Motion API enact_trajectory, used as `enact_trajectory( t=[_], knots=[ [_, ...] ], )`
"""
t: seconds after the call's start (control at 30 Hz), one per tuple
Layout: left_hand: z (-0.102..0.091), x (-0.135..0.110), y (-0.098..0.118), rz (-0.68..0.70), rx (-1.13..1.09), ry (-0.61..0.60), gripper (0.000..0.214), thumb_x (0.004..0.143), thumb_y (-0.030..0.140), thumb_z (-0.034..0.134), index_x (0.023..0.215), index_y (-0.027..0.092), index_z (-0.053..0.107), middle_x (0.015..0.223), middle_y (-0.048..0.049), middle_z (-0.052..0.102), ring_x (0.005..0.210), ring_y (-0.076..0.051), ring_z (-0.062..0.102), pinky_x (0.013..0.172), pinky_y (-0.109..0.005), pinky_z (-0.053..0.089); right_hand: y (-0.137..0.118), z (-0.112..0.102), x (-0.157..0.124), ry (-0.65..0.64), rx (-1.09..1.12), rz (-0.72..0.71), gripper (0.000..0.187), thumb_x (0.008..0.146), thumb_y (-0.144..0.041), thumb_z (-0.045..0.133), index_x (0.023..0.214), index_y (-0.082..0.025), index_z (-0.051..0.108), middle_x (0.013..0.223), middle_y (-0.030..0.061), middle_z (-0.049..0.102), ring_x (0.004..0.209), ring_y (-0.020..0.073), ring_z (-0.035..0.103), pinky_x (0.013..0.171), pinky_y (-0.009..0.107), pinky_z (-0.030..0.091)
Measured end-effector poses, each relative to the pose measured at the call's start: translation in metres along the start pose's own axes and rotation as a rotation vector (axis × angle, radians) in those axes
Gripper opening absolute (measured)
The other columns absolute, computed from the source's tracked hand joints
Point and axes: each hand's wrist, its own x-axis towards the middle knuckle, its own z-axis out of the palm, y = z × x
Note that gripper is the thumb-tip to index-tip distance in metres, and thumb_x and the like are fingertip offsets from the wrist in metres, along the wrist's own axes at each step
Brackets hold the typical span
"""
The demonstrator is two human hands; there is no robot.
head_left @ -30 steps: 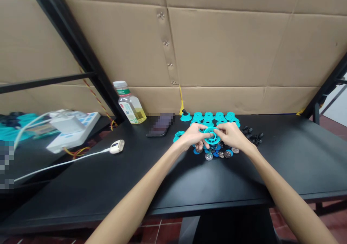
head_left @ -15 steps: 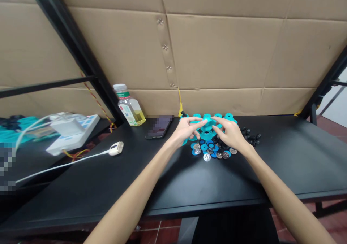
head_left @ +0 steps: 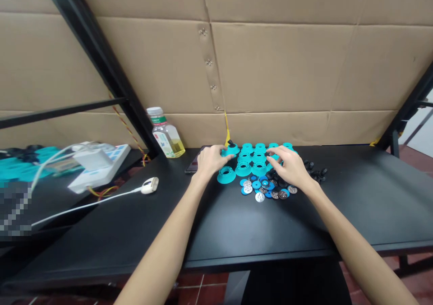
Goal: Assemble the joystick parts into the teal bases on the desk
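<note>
My left hand (head_left: 211,160) is at the left end of a group of teal flanged rings. Its thumb and fingers close around the side of a teal ring (head_left: 233,151) topped by a black knob (head_left: 230,143). In front of that hand lies another teal ring (head_left: 226,175). My right hand (head_left: 289,166) hovers over the right part of the group, thumb and fingertips apart, close to a ring they partly cover. Black knobs (head_left: 316,175) lie beside and beneath it. Nearer to me is a pile of blue discs (head_left: 256,185) and silvery metal discs (head_left: 260,197).
On the black table (head_left: 237,233) stand a bottle of yellow drink (head_left: 168,138) and a dark phone (head_left: 192,163), partly behind my left hand. A white cable plug (head_left: 149,185) and a power strip (head_left: 94,169) are to the left. Cardboard (head_left: 287,70) walls the back.
My hands were together around a teal ring above the group; now they are apart. The left moved left to the ring with the black knob, and the view shifted slightly.
</note>
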Motion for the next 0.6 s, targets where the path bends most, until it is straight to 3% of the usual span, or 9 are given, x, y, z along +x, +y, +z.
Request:
enact_trajectory(
  t=[0.2, 0.33, 0.43, 0.5, 0.6],
  knots=[
    [-0.011, 0.002, -0.008, 0.014, 0.043, -0.071, 0.046, 0.078, 0.06, 0.057, 0.104, 0.025, 0.074, 0.104, -0.0109, 0.072, 0.103, -0.035, 0.063, 0.077, -0.035, 0.048, -0.002, -0.005, 0.0, -0.01, 0.004, -0.006, 0.022, 0.091, -0.03, 0.05, 0.1, -0.019, 0.067, 0.1, 0.0061, 0.067, 0.066, 0.0127, 0.055, 0.07, 0.027, 0.04],
    [-0.023, 0.004, -0.026, 0.079, -0.058, -0.269, 0.084, 0.057, 0.069, 0.071, 0.13, 0.03, 0.056, 0.122, -0.0087, 0.065, 0.109, -0.033, 0.061, 0.079, -0.033, 0.05, -0.003, -0.005, 0.001, -0.014, -0.004, -0.014, 0.021, 0.092, -0.028, 0.05, 0.096, -0.018, 0.068, 0.098, 0.0065, 0.067, 0.072, 0.014, 0.057, 0.072, 0.027, 0.04],
    [-0.022, 0.004, -0.033, 0.074, -0.156, -0.449, 0.112, 0.045, 0.06, 0.081, 0.144, 0.028, 0.039, 0.127, -0.0151, 0.059, 0.095, -0.029, 0.066, 0.059, -0.025, 0.052, -0.003, -0.005, 0.001, -0.021, -0.007, -0.017, 0.021, 0.092, -0.029, 0.049, 0.093, -0.019, 0.068, 0.096, 0.0063, 0.067, 0.077, 0.0152, 0.058, 0.073, 0.027, 0.04],
    [-0.018, 0.003, -0.032, 0.052, -0.232, -0.481, 0.116, 0.044, 0.053, 0.084, 0.146, 0.027, 0.035, 0.128, -0.0176, 0.056, 0.082, -0.025, 0.068, 0.047, -0.021, 0.049, -0.002, -0.005, 0.0, -0.028, -0.007, -0.02, 0.022, 0.093, -0.029, 0.049, 0.091, -0.019, 0.068, 0.094, 0.0062, 0.067, 0.08, 0.0162, 0.059, 0.074, 0.027, 0.04],
    [-0.013, 0.003, -0.029, 0.043, -0.338, -0.472, 0.113, 0.046, 0.043, 0.087, 0.146, 0.025, 0.035, 0.128, -0.0194, 0.054, 0.059, -0.017, 0.066, 0.043, -0.021, 0.05, -0.002, -0.004, 0.0, -0.038, -0.007, -0.027, 0.023, 0.093, -0.029, 0.048, 0.087, -0.019, 0.068, 0.093, 0.006, 0.067, 0.082, 0.0163, 0.059, 0.074, 0.027, 0.039]
  ],
)
